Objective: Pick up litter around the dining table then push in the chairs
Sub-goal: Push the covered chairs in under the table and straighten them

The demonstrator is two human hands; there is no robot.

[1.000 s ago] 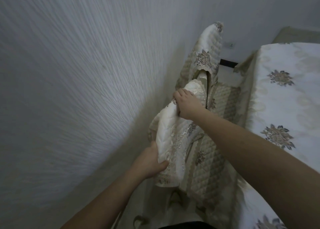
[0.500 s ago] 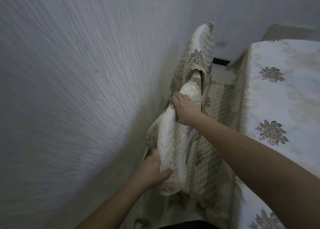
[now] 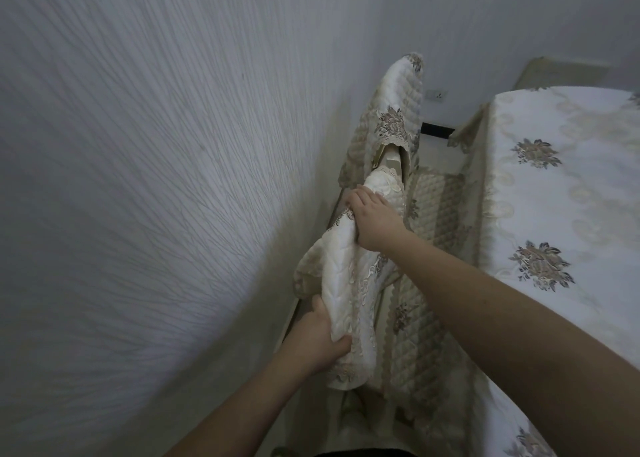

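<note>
Both hands are on the near chair, the one closest to the camera in the narrow gap between the wall and the covered surface. Left hand is clenched on the lower end of the chair's quilted back cover, thumb wrapped over the fabric edge. Right hand is grasping the far end of the same backrest, fingers curled over the top.

Vs 1 s ago: grip is unchanged, but the near chair's backrest sits closer to the far chair, their covers now almost touching at the top, and the left hand reads lower in view. The surface edge also takes up more of the right side. Some of that is head movement, so can't split camera shift from chair travel w/ certainty. Best guess: chair is being shoved or straightened along the wall, i.e. the push-in step is under way, not the litter step.

No litter visible here; floor under the chairs is mostly hidden by fabric and arms. Seat pad of the near chair lies just beside the hanging tablecloth, so prob. little travel left. Whether the legs are actually under the surface: can't tell. Risk: cover slides on the frame instead of moving the chair, since both hands hold cloth, not wood.
</note>
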